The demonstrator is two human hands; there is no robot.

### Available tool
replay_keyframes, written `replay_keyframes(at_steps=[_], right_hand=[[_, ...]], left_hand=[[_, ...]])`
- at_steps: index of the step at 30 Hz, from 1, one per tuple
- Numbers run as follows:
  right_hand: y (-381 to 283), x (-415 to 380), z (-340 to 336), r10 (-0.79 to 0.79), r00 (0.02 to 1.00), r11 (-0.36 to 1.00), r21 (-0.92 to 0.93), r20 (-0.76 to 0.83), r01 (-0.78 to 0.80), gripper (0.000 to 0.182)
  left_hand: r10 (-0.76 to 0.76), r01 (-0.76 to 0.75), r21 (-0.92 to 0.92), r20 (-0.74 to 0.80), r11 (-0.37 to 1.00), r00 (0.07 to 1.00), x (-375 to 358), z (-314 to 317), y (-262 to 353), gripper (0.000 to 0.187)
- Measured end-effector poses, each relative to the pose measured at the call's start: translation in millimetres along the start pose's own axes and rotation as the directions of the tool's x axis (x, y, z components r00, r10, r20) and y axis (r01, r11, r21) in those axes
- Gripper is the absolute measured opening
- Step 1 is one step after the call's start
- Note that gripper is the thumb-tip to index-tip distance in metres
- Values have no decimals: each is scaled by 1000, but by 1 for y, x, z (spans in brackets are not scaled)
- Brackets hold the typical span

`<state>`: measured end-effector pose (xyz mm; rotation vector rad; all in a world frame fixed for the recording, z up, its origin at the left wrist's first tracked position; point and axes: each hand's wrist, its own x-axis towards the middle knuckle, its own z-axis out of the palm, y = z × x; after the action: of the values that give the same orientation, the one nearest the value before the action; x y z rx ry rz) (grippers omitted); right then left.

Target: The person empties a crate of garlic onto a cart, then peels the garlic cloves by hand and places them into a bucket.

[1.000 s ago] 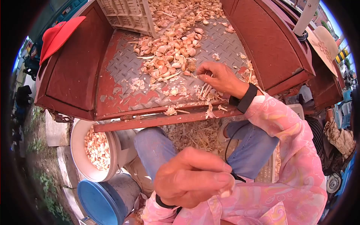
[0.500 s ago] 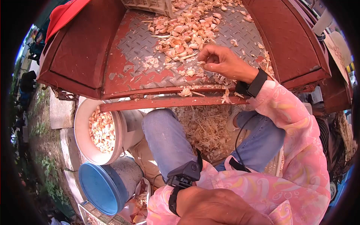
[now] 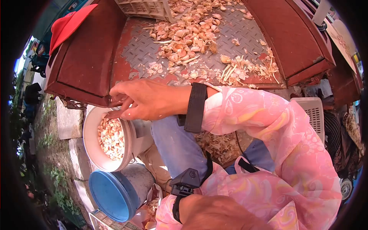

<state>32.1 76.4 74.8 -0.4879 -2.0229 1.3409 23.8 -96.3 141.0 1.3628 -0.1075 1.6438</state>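
My right hand [image 3: 142,100] reaches left across my knee, above the mouth of a white bucket [image 3: 89,143]. Its fingers are bent but apart, and I see nothing between them. Garlic cloves [image 3: 111,140] lie inside that bucket. At the bottom of the view is my left hand [image 3: 220,212], close to my body; its fingers are cut off or hidden, so its grip does not show. On the metal truck bed, a heap of garlic cloves [image 3: 188,40] spreads forward from the far side, with loose skins and stalks [image 3: 239,71] near the front edge.
A plastic crate [image 3: 147,9] stands tilted at the back of the bed, between red side panels [image 3: 82,53]. A blue-lidded bucket [image 3: 111,195] is below the white one. Garlic skins [image 3: 218,145] lie between my knees. A grey basket [image 3: 312,113] stands at right.
My right hand has swung from the cloves on the bed, left and down to the white bucket, and its fingers have spread. More skins and stalks show at the bed's front right.
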Motion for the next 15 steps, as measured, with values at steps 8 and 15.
replay_keyframes(at_steps=[8,15], right_hand=[[73,-49,-135,51,966,710,-671,-255,-215,24],[91,-59,-170,201,974,404,-897,-102,-177,21]], left_hand=[[-55,33,573,20,819,998,3,-58,36,18],[108,773,633,-767,-36,633,-89,-250,73,30]])
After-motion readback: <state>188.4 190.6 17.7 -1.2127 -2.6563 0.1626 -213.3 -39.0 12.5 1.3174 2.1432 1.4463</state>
